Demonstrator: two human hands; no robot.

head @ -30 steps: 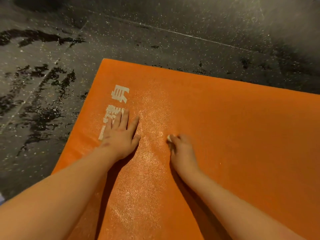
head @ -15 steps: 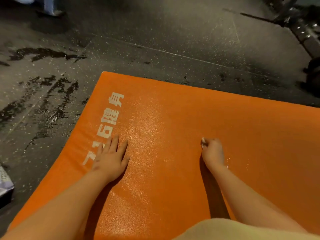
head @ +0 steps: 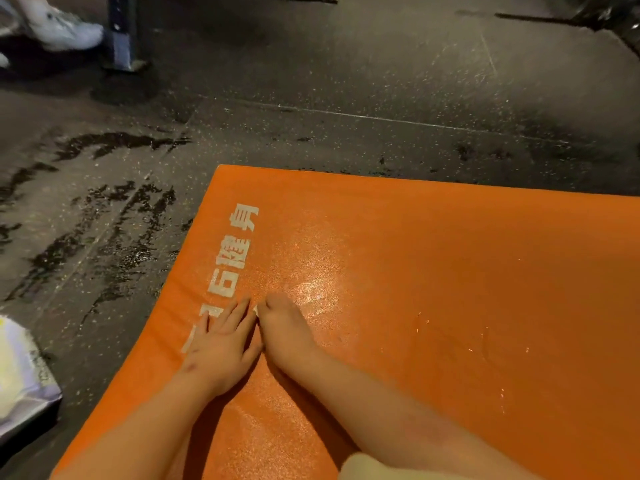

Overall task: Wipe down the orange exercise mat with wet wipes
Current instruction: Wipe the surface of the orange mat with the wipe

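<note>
The orange exercise mat (head: 450,271) lies on a dark floor, with white printed characters along its left edge. My left hand (head: 221,341) rests flat on the mat over the lower characters, fingers straight. Right beside it, my right hand (head: 282,327) is curled over a small white wet wipe (head: 256,310); only a sliver of the wipe shows at the fingertips. The two hands almost touch. A wet, shiny patch glistens on the mat just beyond my right hand.
Dark speckled rubber floor (head: 346,81) surrounds the mat, with wet streaks to the left. A white packet (head: 20,382) lies on the floor at the lower left. A metal post (head: 121,32) and someone's white shoe (head: 65,29) stand at the top left.
My right hand has slid left across the mat with the wipe, ending next to my left hand. The view has tilted up, showing more floor, the post and the shoe.
</note>
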